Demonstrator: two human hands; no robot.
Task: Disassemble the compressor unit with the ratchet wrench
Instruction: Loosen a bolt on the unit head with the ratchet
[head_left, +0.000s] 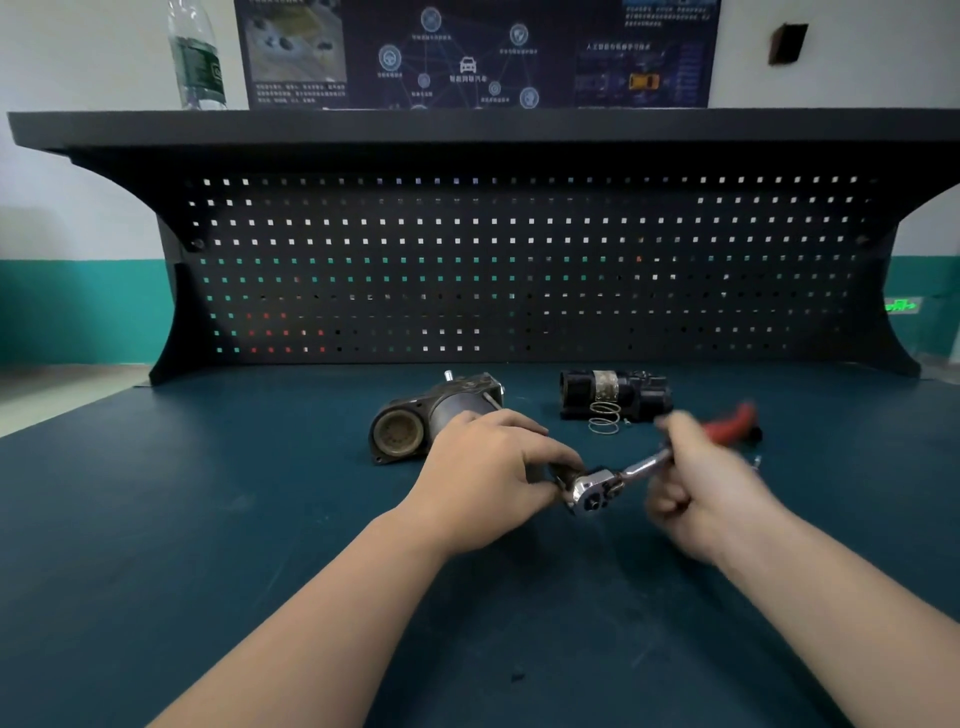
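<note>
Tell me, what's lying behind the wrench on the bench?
Behind the wrench lie a grey housing, a black part and a wire spring. The left hand covers the housing's near side, and the right hand hides most of the handle.

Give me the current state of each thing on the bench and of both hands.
Ratchet wrench: held above the bench by both hands.
Left hand: fingers curled round a small part at the wrench head.
Right hand: grips the wrench handle, motion-blurred.
Grey compressor housing: lying on its side, open end toward the camera.
Black motor section: lying separate from the housing.
Spring: loose on the bench, in front of the motor section.
Bottle: upright on the shelf.
</note>
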